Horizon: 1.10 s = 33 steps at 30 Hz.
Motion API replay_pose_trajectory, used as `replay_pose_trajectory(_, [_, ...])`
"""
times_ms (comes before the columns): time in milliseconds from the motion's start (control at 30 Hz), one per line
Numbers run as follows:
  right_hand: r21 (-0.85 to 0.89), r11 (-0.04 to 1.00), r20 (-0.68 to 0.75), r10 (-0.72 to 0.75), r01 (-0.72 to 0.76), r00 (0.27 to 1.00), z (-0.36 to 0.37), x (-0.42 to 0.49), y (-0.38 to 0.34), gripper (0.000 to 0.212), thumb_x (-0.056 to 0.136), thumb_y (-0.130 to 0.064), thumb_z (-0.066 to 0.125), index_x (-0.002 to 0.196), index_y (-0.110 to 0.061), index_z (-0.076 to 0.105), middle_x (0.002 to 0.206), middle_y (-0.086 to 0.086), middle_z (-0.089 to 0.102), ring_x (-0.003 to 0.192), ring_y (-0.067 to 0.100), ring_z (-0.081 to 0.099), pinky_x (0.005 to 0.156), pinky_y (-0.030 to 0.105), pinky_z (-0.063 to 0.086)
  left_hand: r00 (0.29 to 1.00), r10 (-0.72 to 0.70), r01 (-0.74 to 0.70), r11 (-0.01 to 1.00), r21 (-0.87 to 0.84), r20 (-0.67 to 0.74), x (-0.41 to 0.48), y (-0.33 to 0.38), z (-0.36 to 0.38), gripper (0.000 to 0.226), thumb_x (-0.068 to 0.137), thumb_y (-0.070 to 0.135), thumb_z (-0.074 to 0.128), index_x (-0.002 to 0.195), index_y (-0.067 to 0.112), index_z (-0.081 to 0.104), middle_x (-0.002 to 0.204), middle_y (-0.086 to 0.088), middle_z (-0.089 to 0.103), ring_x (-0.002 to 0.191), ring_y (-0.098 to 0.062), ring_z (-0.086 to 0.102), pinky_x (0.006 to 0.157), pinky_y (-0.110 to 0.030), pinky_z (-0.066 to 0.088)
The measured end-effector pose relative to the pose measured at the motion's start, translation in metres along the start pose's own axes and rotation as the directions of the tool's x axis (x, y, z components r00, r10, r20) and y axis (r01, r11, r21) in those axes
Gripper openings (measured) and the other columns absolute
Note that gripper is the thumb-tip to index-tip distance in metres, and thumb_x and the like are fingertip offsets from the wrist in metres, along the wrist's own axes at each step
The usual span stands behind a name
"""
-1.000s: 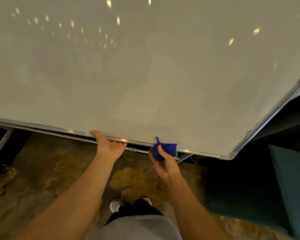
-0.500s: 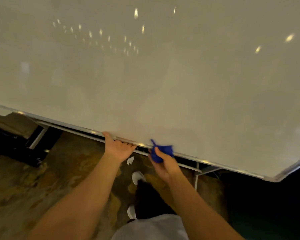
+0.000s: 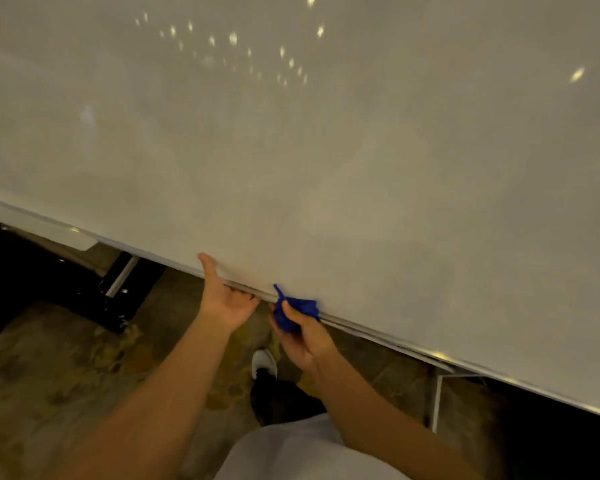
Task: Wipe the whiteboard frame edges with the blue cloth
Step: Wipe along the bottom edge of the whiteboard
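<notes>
A large whiteboard (image 3: 326, 150) fills most of the view, and its silver bottom frame edge (image 3: 413, 349) runs from upper left down to lower right. The bunched blue cloth (image 3: 297, 311) is pressed against that edge, with my right hand (image 3: 303, 337) shut on it from below. Just to the left, my left hand (image 3: 224, 297) grips the same frame edge, thumb up on the board face and fingers curled under the rail.
Below the board are a mottled brown floor (image 3: 66, 375), a black stand base with a white strut (image 3: 118, 282) at left, and a white stand leg (image 3: 437, 400) at right. My shoe (image 3: 264, 363) is under my hands.
Both hands and the cloth have slid left along the bottom frame edge. The view has turned left, so the board's right corner has left the picture.
</notes>
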State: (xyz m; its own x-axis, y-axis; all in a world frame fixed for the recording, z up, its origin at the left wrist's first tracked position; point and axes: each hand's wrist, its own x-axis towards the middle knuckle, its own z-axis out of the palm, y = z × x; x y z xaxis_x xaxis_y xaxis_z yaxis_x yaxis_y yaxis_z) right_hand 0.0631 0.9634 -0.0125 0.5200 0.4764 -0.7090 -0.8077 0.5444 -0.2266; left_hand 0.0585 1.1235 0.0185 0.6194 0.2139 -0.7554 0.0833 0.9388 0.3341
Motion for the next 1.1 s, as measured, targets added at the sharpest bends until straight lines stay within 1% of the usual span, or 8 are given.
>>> replay_pose_trajectory(200, [0.037,0.999,-0.032,0.01,-0.008,0.999,0.0,0.003,0.006,0.017,0.073,0.005,0.065,0.089,0.003,0.073,0.086,0.016,0.07,0.089,0.027,0.067,0.098,0.042,0.045,0.997,-0.036,0.028,0.994,-0.105,-0.07,0.015,0.088,-0.019,0.101,0.05,0.083,0.068,0.123,0.014,0.06,0.122,-0.018,0.067,0.109,-0.037,0.065,0.088,-0.056,0.055])
replay_pose_trajectory(267, [0.096,0.995,-0.086,-0.006,0.014,0.996,0.002,0.012,0.007,0.014,0.07,0.006,0.067,0.083,0.004,0.073,0.09,0.018,0.071,0.091,0.029,0.067,0.092,0.043,0.05,0.998,-0.036,0.033,0.997,-0.065,-0.053,0.02,0.095,-0.019,0.098,0.055,0.085,0.061,0.125,0.016,0.059,0.12,-0.017,0.068,0.106,-0.037,0.066,0.085,-0.054,0.056])
replay_pose_trajectory(433, [0.055,0.998,-0.061,0.039,-0.036,0.997,0.067,0.053,0.048,0.027,0.071,0.004,0.067,0.097,0.001,0.061,0.099,0.014,0.057,0.099,0.027,0.055,0.104,0.037,0.036,1.0,-0.014,0.015,0.998,0.053,-0.017,0.027,0.097,-0.011,0.096,0.065,0.091,0.037,0.131,0.025,0.059,0.122,-0.01,0.069,0.105,-0.032,0.068,0.08,-0.046,0.058])
replay_pose_trajectory(567, [0.121,0.991,-0.046,0.059,-0.053,0.997,0.068,0.058,0.056,0.037,0.074,0.004,0.066,0.111,0.007,0.064,0.099,0.014,0.06,0.096,0.024,0.056,0.105,0.033,0.034,0.998,-0.039,0.042,0.998,0.053,-0.059,0.037,0.117,-0.027,0.102,0.056,0.089,0.054,0.134,0.024,0.055,0.126,-0.014,0.065,0.109,-0.035,0.066,0.075,-0.049,0.059])
replay_pose_trajectory(767, [0.285,0.911,-0.239,-0.233,0.297,0.943,0.024,0.013,0.022,0.038,0.073,0.002,0.064,0.11,-0.005,0.069,0.11,0.013,0.069,0.103,0.024,0.064,0.095,0.04,0.051,0.999,-0.031,0.034,0.997,0.076,-0.041,0.053,0.163,-0.048,0.11,0.046,0.082,0.069,0.136,0.022,0.052,0.125,-0.013,0.066,0.11,-0.032,0.065,0.08,-0.047,0.058])
replay_pose_trajectory(867, [0.248,0.92,-0.266,-0.235,0.302,0.935,0.066,0.038,0.057,0.041,0.074,0.004,0.066,0.114,-0.004,0.06,0.115,0.015,0.063,0.104,0.026,0.06,0.098,0.042,0.05,0.998,-0.058,0.06,0.994,0.087,-0.024,0.046,0.164,-0.046,0.11,0.038,0.079,0.073,0.128,0.017,0.059,0.127,-0.013,0.065,0.11,-0.03,0.064,0.086,-0.042,0.057])
replay_pose_trajectory(1000, [0.121,0.98,-0.164,-0.138,0.159,0.977,0.169,0.101,0.145,0.024,0.083,0.005,0.064,0.107,0.004,0.061,0.112,0.021,0.062,0.103,0.032,0.06,0.106,0.045,0.042,0.994,-0.105,0.103,0.972,0.211,-0.001,0.029,0.187,-0.049,0.095,0.065,0.083,0.052,0.13,0.014,0.056,0.127,-0.013,0.063,0.111,-0.028,0.062,0.093,-0.04,0.052])
replay_pose_trajectory(1100, [0.087,0.977,-0.18,-0.178,0.196,0.967,0.191,0.119,0.166,0.036,0.082,0.002,0.067,0.117,0.007,0.06,0.119,0.023,0.062,0.109,0.033,0.059,0.105,0.045,0.043,0.983,-0.182,0.172,0.933,0.316,0.001,0.015,0.22,-0.071,0.095,0.073,0.072,0.058,0.141,0.008,0.042,0.141,-0.011,0.05,0.119,-0.027,0.056,0.094,-0.036,0.047])
